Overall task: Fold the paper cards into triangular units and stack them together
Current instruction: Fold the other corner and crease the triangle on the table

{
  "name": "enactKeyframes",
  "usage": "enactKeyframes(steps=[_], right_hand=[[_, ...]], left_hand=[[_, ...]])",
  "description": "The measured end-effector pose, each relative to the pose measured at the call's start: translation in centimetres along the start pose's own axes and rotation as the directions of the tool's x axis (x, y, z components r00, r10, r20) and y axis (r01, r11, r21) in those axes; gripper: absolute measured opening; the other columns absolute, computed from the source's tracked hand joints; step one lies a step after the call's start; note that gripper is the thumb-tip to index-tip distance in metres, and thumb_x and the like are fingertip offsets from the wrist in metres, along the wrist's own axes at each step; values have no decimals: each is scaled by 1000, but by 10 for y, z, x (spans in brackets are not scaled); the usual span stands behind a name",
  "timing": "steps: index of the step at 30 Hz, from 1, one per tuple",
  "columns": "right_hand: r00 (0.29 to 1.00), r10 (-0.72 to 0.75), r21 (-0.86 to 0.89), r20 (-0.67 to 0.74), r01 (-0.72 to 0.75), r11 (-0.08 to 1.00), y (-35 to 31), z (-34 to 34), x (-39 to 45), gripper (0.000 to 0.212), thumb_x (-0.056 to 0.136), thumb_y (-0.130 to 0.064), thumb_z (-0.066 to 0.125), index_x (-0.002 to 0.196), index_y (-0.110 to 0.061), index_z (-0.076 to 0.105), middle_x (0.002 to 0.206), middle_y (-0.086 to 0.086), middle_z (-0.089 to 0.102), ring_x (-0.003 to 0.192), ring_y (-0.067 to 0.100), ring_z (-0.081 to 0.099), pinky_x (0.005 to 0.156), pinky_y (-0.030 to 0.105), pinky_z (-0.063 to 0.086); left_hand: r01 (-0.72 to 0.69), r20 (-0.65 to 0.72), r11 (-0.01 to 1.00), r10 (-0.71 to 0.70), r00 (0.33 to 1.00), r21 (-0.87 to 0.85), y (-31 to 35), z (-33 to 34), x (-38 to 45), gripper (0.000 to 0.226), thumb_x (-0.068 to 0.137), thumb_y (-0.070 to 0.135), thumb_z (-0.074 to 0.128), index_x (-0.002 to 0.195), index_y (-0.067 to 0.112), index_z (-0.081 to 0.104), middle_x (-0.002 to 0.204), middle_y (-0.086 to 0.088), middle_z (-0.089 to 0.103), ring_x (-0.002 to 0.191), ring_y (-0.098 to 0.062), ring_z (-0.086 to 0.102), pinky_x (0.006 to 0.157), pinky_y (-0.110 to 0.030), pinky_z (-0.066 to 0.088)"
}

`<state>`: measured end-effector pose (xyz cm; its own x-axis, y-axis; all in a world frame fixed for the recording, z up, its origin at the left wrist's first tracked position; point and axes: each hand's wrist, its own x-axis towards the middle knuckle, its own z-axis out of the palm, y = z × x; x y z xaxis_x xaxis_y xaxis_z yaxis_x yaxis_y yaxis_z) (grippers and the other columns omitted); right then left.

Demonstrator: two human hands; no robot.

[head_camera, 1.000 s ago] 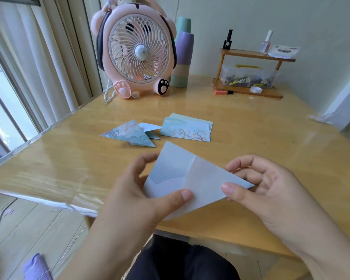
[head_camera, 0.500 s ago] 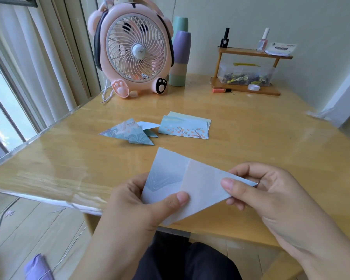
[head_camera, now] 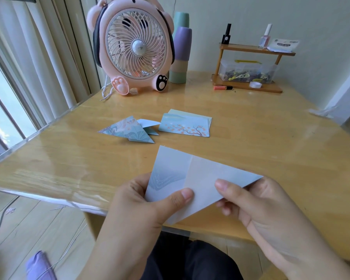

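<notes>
Since the earlier frames the paper card (head_camera: 196,184) has come lower and nearer the person, and the left fingers, spread before, have tucked behind it. The card is now held in the air over the near edge of the table (head_camera: 271,150), pale side up, one corner already folded down into a slanted flap. Left hand (head_camera: 141,211), at 7 o'clock from the card: thumb pressed on the face near the fold, fingers curled behind, pinching it. Right hand (head_camera: 257,201), at 4 o'clock: thumb laid on the flap, fingers curled under the right-hand point, also pinching. Beyond the card, at about 11 o'clock, a folded triangular unit (head_camera: 129,130) lies flat on the table with a small white flap jutting from it. Just beside it, at 12 o'clock, sits a stack of unfolded cards (head_camera: 185,126) printed with an orange-leaved branch. Far side: pink fan (head_camera: 133,47) at 11 o'clock, stacked cups (head_camera: 181,55) touching one another just to its right, wooden shelf (head_camera: 251,49) at 1 o'clock carrying two small bottles and a clear box.
</notes>
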<state>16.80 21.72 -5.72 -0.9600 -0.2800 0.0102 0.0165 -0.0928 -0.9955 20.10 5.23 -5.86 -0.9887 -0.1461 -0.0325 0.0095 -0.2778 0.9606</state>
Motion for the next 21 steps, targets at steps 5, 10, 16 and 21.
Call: enactKeyframes(steps=[5, 10, 16, 21], right_hand=[[999, 12, 31, -44, -10, 999, 5, 17, -4, 11, 64, -27, 71, 67, -17, 74, 66, 3, 66, 55, 10, 54, 53, 20, 43], [992, 26, 53, -126, -20, 998, 3, 22, -6, 10, 63, -25, 69, 58, -17, 72, 57, 3, 62, 48, 8, 50, 50, 18, 43], [989, 28, 50, -144, -21, 999, 4, 21, -5, 11, 63, -27, 69, 59, -17, 73, 57, 2, 63, 48, 7, 51, 51, 18, 43], [997, 75, 8, -25, -75, 997, 7, 25, -11, 11, 62, -28, 70, 65, -19, 75, 56, 1, 64, 50, 5, 53, 52, 16, 44]], left_hand=[[33, 20, 998, -32, 999, -46, 1, 5, -2, 27, 51, 8, 78, 77, 12, 78, 78, -11, 75, 65, -18, 71, 53, -19, 51], [43, 23, 997, -42, 999, -60, -2, 3, -2, 28, 54, 12, 78, 81, 13, 78, 84, -12, 75, 74, -22, 72, 59, -22, 54], [45, 13, 997, -44, 999, -68, -4, 3, -2, 29, 55, 15, 77, 84, 11, 78, 86, -12, 75, 77, -24, 72, 64, -24, 56], [64, -28, 994, -67, 997, -94, -8, 3, -2, 30, 55, 15, 76, 83, 5, 76, 86, -15, 74, 77, -28, 72, 67, -26, 57]])
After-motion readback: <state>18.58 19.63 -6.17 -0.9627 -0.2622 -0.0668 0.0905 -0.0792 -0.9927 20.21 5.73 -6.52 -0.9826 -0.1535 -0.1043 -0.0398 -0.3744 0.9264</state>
